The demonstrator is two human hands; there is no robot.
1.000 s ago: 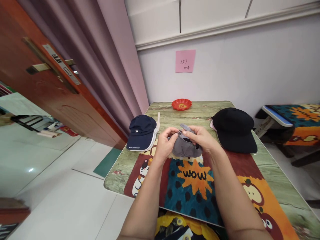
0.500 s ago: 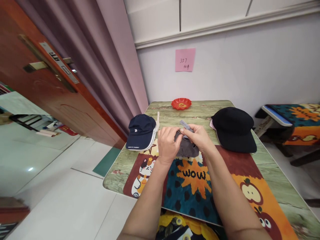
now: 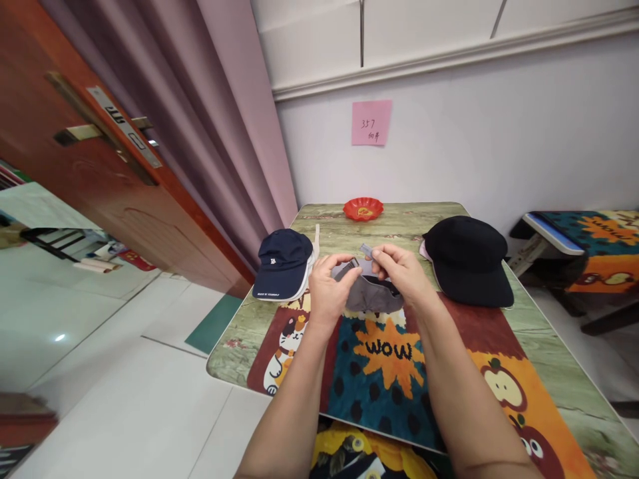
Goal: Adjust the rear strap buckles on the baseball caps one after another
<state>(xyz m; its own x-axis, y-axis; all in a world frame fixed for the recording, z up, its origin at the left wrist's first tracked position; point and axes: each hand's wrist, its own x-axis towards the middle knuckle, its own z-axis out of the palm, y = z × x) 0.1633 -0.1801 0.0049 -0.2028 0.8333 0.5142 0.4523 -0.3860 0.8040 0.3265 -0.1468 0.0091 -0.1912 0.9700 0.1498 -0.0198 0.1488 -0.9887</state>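
A grey cap (image 3: 375,298) lies over the middle of the colourful mat, its back opening towards the wall. My left hand (image 3: 328,287) is closed, pinching the dark buckle (image 3: 354,263) of the cap's back strap between thumb and fingers. In my right hand (image 3: 401,269), also closed, is the grey strap end (image 3: 366,251), its tip pointing up and left. A gap separates buckle and strap end. To the left sits a navy cap (image 3: 283,263) with a loose pale strap; a black cap (image 3: 466,259) rests on the right. Part of the grey cap is hidden behind my hands.
The mat (image 3: 382,392) covers the front of a green wood-patterned table (image 3: 232,352). A red scalloped dish (image 3: 363,209) stands at the table's far edge. A pink note (image 3: 371,123) hangs on the wall. To the left are a curtain (image 3: 249,113) and an open wooden door (image 3: 164,219).
My hands have moved apart a little, and the strap end is now separated from the buckle. More of the grey cap and its opening shows between them.
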